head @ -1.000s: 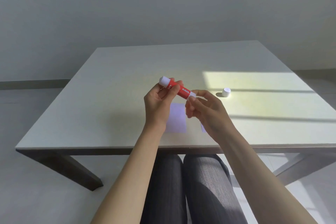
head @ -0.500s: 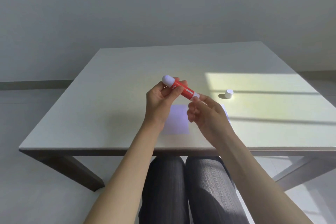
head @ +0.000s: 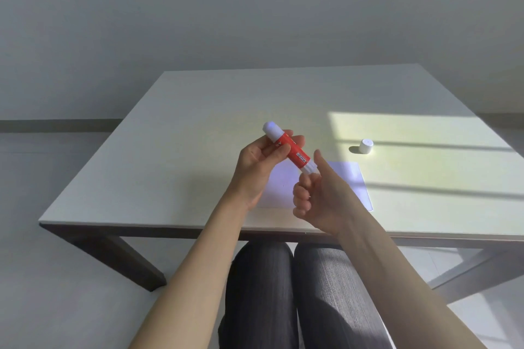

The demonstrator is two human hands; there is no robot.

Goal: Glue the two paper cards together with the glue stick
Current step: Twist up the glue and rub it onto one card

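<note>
My left hand (head: 259, 167) grips a red glue stick (head: 292, 151) by its upper half and holds it tilted above the table, white glue end pointing up and left. The thumb and forefinger of my right hand (head: 320, 193) pinch its white lower end. Two pale paper cards lie flat on the table under my hands: one card (head: 279, 187) sits mostly behind my left hand, the other card (head: 355, 181) shows to the right of my right hand. The white cap (head: 366, 146) stands apart at the right, in a patch of sunlight.
The pale square table (head: 198, 122) ends at a near edge just above my knees. Dark table legs slant down at left and right. A plain wall and floor lie behind.
Both hands have held the glue stick throughout. My right hand's fingers shifted round its lower end and the thumb now points up. The view moved a little, showing more of the right card.
</note>
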